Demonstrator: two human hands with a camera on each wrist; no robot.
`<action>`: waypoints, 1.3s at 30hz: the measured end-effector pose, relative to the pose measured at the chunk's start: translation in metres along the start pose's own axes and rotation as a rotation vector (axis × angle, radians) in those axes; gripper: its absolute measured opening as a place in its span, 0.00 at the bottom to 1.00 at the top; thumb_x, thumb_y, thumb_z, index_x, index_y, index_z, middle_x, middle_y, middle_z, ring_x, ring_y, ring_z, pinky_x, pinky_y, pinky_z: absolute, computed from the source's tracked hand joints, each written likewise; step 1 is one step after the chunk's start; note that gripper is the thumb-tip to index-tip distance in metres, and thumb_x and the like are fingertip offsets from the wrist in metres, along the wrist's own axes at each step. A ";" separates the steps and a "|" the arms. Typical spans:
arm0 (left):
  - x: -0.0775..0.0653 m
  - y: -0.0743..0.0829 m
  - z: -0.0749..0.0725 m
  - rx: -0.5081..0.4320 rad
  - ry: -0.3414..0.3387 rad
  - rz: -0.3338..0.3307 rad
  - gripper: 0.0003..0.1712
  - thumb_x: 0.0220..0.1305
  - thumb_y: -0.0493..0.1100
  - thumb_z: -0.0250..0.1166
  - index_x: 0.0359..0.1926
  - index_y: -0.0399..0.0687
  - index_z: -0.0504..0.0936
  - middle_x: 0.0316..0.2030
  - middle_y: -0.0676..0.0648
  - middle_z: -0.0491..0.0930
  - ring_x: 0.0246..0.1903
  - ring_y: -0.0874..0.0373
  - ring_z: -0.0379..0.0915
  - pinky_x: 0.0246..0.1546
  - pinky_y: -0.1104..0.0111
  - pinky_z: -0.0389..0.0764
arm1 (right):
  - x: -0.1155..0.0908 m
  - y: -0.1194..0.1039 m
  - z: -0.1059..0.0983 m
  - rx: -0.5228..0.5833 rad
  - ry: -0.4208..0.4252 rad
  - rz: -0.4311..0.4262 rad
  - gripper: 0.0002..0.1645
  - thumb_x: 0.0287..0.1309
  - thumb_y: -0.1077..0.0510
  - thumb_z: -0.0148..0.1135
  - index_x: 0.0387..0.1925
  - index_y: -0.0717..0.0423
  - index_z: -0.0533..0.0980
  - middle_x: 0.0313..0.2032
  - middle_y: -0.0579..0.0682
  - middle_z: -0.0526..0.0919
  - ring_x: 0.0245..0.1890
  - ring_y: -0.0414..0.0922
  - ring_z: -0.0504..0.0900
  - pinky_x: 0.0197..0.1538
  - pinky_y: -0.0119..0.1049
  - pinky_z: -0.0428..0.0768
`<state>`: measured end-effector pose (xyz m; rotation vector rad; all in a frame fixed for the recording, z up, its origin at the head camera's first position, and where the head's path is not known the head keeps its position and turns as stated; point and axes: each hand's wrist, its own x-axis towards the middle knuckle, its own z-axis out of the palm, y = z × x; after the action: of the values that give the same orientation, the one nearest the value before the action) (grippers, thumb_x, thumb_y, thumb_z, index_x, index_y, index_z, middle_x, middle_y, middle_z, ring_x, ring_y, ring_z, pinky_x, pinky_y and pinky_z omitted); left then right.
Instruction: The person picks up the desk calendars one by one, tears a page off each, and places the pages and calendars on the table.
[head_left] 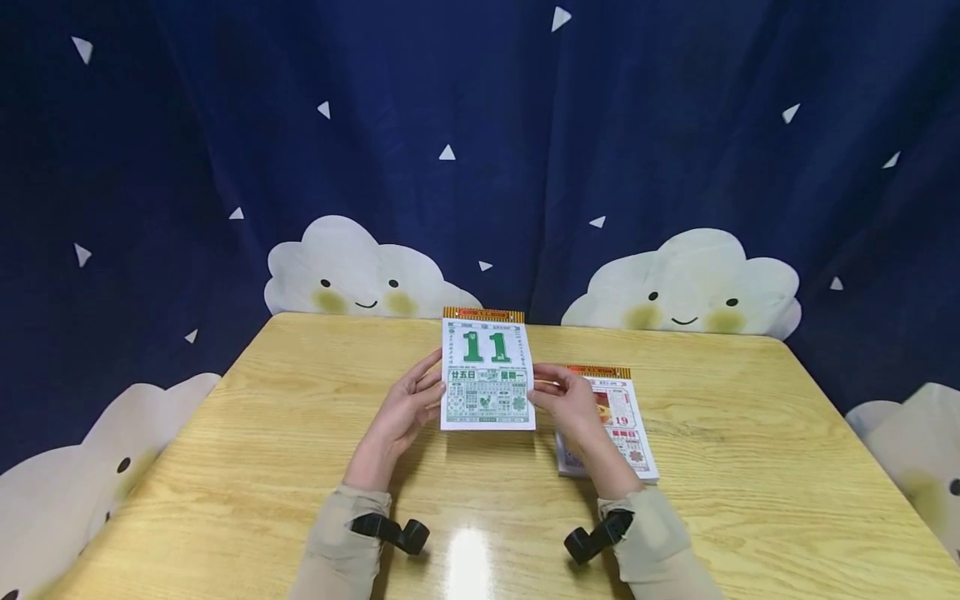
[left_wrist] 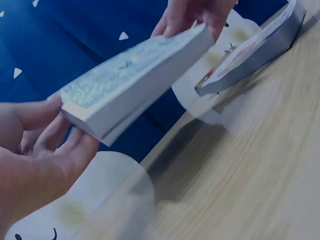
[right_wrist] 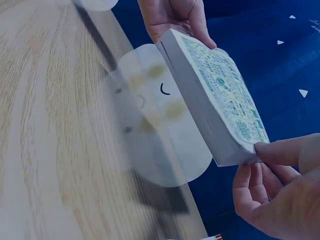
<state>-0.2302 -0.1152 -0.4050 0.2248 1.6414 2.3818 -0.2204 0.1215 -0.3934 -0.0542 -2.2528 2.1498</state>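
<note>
Both hands hold up a thick tear-off calendar [head_left: 487, 375] by its two long sides, clear of the table. Its top page carries a large green 11, and a red and gold strip runs along the top edge. My left hand [head_left: 405, 406] grips the left side, thumb at the page's edge and fingers beneath, as the left wrist view shows. On the opposite side my right hand [head_left: 567, 402] pinches the block between thumb and fingers. A second tear-off calendar [head_left: 622, 421], with a red-printed page showing 19, lies on the table, partly hidden behind the right hand and forearm.
The wooden table [head_left: 247, 467] reaches back to a dark blue curtain [head_left: 480, 100] with white triangles and smiling clouds. Black wrist cameras [head_left: 393, 532] are strapped over both sleeves. The raised calendar casts a shadow on the wood.
</note>
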 end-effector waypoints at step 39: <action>0.013 -0.013 0.009 -0.213 -0.459 0.107 0.44 0.62 0.23 0.38 0.70 0.67 0.40 0.61 0.43 0.64 0.50 0.51 0.73 0.45 0.60 0.77 | -0.037 -0.027 -0.014 -1.081 -0.206 -1.110 0.18 0.41 0.51 0.71 0.39 0.47 0.81 0.43 0.43 0.79 0.46 0.42 0.75 0.52 0.37 0.73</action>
<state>-0.2387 -0.0990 -0.4136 0.7694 1.1852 2.3257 -0.1829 0.1321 -0.3652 1.0916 -2.3054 0.3545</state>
